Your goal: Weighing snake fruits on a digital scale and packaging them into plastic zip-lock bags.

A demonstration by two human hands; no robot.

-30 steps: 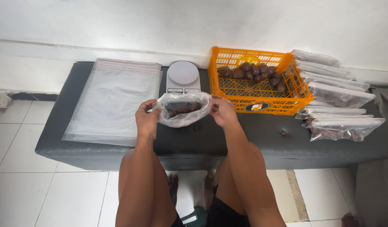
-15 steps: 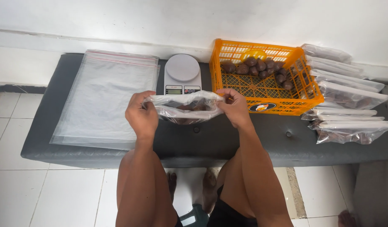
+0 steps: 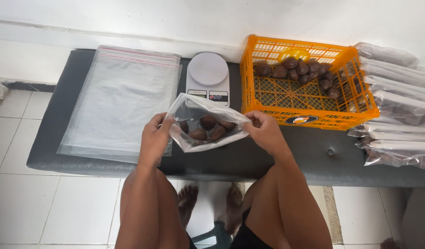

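The light is bright and soft, like daylight, and it looks even all over. Shadows are faint. The white wall (image 3: pixel 212 18) looks very pale. The clear bag (image 3: pixel 205 124) in the grip of both hands shines with small glare spots. The picture is sharp, with little blur. Lines bend slightly near the edges.

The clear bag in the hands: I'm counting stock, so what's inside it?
The clear bag holds about five dark brown fruits; any beneath them, or behind the left hand, are hidden.
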